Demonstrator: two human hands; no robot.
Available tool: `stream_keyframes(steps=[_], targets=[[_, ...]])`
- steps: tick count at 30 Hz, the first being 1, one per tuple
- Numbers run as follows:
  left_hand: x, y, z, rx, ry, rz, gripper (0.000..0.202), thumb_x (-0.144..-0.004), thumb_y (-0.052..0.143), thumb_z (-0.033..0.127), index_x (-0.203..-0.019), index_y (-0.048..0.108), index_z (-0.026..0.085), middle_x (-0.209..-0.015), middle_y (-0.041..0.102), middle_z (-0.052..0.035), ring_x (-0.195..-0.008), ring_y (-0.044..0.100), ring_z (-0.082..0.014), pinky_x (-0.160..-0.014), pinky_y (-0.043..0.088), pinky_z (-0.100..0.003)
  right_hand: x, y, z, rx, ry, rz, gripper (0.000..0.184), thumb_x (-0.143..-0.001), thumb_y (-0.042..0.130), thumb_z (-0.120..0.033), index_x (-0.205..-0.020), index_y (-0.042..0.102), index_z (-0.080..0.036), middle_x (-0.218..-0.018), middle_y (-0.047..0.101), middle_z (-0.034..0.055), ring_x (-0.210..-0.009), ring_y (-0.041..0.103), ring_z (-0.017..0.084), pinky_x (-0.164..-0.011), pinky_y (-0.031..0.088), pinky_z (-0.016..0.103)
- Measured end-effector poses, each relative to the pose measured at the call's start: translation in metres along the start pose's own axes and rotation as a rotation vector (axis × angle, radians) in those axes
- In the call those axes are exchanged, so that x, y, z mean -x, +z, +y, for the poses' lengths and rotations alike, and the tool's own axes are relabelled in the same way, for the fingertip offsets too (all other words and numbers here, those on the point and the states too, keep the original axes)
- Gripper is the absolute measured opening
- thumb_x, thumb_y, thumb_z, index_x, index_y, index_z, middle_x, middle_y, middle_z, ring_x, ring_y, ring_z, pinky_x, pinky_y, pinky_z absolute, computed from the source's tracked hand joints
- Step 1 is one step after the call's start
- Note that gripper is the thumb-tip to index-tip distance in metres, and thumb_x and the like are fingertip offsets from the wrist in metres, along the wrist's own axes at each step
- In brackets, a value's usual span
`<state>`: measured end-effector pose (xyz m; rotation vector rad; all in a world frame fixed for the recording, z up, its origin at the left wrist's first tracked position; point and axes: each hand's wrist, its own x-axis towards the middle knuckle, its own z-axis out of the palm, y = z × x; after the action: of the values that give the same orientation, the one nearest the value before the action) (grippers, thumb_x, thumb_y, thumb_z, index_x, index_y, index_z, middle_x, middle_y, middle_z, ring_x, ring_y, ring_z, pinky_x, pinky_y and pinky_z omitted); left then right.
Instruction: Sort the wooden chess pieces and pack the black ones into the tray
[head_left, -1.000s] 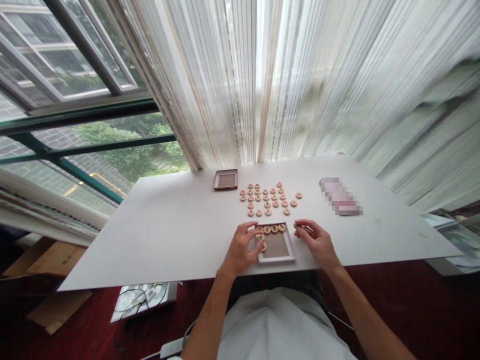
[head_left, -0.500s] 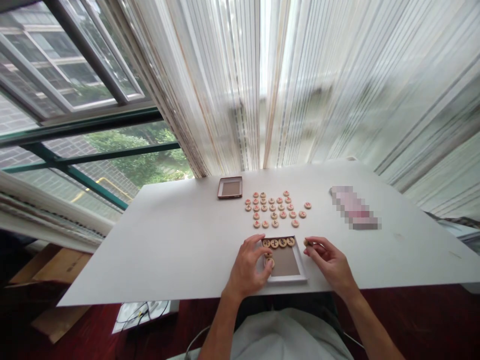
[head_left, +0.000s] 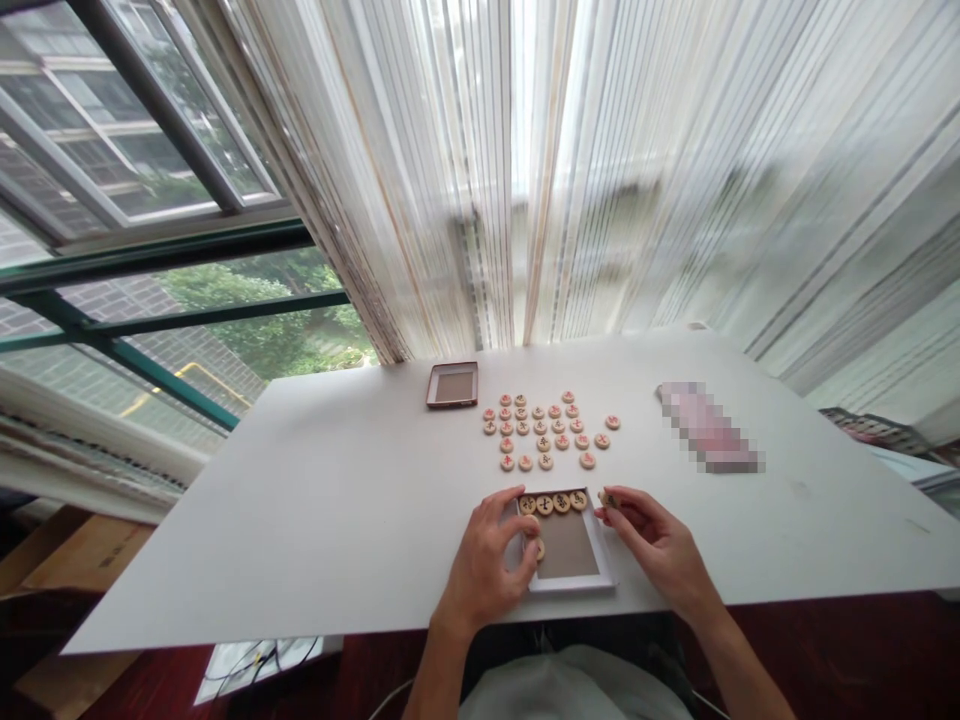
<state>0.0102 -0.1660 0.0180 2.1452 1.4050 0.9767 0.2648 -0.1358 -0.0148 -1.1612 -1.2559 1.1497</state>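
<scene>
A shallow white box (head_left: 592, 580) lies at the near edge of the white table (head_left: 337, 510). A row of round wooden game discs (head_left: 553, 503) lines its far side. My left hand (head_left: 487, 560) rests on the box's left edge, fingers curled over discs at the left side. My right hand (head_left: 652, 540) sits just right of the box, pinching one wooden disc (head_left: 604, 497) at the box's far right corner. Several more discs (head_left: 544, 430) with red marks lie loose on the table beyond the box.
A dark brown box lid (head_left: 452, 385) lies at the back of the table near the striped curtain (head_left: 600, 170). A pink blurred flat object (head_left: 709, 427) lies to the right. A window (head_left: 150, 250) stands at left, and cardboard (head_left: 60, 560) on the floor.
The view has tilted, so the table sits lower in frame. My right hand has moved its disc slightly toward the box's corner. My left hand stays on the box's left edge.
</scene>
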Motion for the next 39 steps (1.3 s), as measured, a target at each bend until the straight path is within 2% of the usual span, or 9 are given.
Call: stream_keyframes(steps=[9,16,22,29,35,39], targets=[[-0.0006,0.002,-0.0035,-0.026,-0.015,-0.008,0.028,-0.078,0.065,0.011,-0.101,0.067,0.028,-0.14,0.053,-0.0069,-0.13,0.049,-0.031,-0.108,0.046,-0.052,-0.0021,-0.0022,-0.0019,0.119,-0.083,0.004,0.023,-0.084,0.072,-0.041,-0.099,0.072,-0.022,-0.102,0.073,0.0065,-0.09,0.073,0.023,-0.086,0.061,0.032],[-0.0005,0.0013,-0.0021,-0.048,-0.025,-0.002,0.026,-0.082,0.061,0.012,-0.103,0.066,0.026,-0.139,0.054,-0.0075,-0.13,0.05,-0.0288,-0.109,0.046,-0.049,0.0,-0.0017,-0.0048,0.132,-0.069,0.011,0.023,-0.09,0.064,-0.041,-0.103,0.071,-0.023,-0.099,0.072,0.0054,-0.083,0.073,0.02,-0.078,0.062,0.028],[-0.0006,0.0009,-0.0028,-0.05,-0.026,-0.017,0.024,-0.086,0.061,0.016,-0.107,0.065,0.025,-0.14,0.053,-0.0077,-0.131,0.049,-0.0274,-0.11,0.045,-0.047,0.0004,-0.0013,-0.0051,0.117,-0.104,0.007,0.02,-0.092,0.063,-0.038,-0.103,0.071,-0.024,-0.103,0.069,0.0048,-0.083,0.073,0.018,-0.079,0.062,0.027],[-0.001,0.0034,-0.003,-0.054,-0.033,-0.006,0.027,-0.083,0.062,0.012,-0.106,0.065,0.024,-0.138,0.054,-0.0079,-0.129,0.05,-0.0275,-0.108,0.045,-0.048,-0.0005,0.0,-0.0009,0.08,-0.083,-0.003,0.022,-0.087,0.07,-0.035,-0.106,0.069,-0.023,-0.1,0.071,0.0046,-0.088,0.073,0.019,-0.086,0.06,0.029],[0.0,0.002,-0.0037,-0.015,-0.048,0.009,0.024,-0.085,0.066,0.021,-0.109,0.064,0.024,-0.139,0.053,-0.0093,-0.129,0.051,-0.0275,-0.108,0.045,-0.048,0.0016,0.0003,-0.0049,0.161,-0.167,-0.029,0.014,-0.089,0.068,-0.032,-0.097,0.071,-0.022,-0.102,0.069,0.0058,-0.094,0.068,0.02,-0.083,0.06,0.028],[0.0007,0.002,-0.0061,-0.004,-0.049,0.018,0.025,-0.086,0.066,0.022,-0.111,0.064,0.025,-0.138,0.053,-0.0089,-0.13,0.05,-0.0267,-0.109,0.045,-0.047,0.005,-0.0004,-0.0067,0.177,-0.137,-0.051,0.015,-0.091,0.066,-0.034,-0.1,0.071,-0.023,-0.104,0.069,0.0049,-0.086,0.071,0.018,-0.079,0.06,0.027]])
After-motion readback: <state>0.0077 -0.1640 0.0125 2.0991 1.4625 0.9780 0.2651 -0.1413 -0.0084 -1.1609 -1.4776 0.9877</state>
